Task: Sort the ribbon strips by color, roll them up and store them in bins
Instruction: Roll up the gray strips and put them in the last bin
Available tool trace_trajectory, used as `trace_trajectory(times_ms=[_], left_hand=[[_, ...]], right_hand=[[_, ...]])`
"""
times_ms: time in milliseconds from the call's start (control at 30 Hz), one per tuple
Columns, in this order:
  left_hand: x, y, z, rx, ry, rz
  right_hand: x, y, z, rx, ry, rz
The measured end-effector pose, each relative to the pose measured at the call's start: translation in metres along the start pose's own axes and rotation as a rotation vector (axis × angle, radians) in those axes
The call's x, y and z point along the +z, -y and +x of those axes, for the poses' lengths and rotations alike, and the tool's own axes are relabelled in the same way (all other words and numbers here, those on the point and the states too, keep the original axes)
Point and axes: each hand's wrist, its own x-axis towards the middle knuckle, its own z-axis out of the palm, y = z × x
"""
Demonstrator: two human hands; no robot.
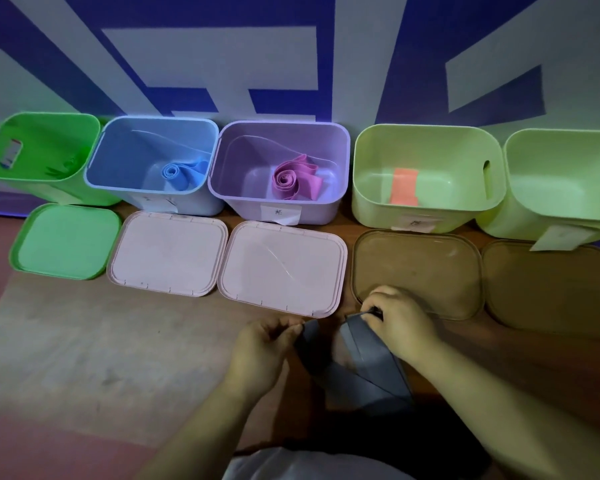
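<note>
A dark grey ribbon strip (361,368) loops over the wooden table in front of me. My left hand (264,344) pinches one end of it, and my right hand (399,320) grips the other end. Five open bins line the wall. The green bin (0,157) holds a green ribbon (63,168). In the blue bin (118,147) lies a rolled blue ribbon (177,173). A rolled pink ribbon (291,181) sits in the purple bin (243,150). The pale green bin (371,174) contains an orange strip (404,187). No ribbon shows in the far right pale green bin (551,174).
Lids lie flat in front of the bins: a green lid (63,242), two pink lids (168,252) (281,268) and two brown translucent lids (420,265) (548,289). Paper labels hang on the bins' fronts. A blue and white wall stands behind.
</note>
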Motion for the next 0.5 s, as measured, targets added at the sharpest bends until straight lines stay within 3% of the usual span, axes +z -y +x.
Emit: trace_trajectory(times_ms=[267,500], left_hand=[[-0.013,-0.027,-0.006,0.039,-0.008,-0.089],[-0.033,-0.084,-0.03,0.198,0.042,-0.102]], right_hand=[[-0.051,0.023,-0.026,0.109,0.099,0.202],[-0.11,0.072,-0.064,-0.01,-0.027,0.252]])
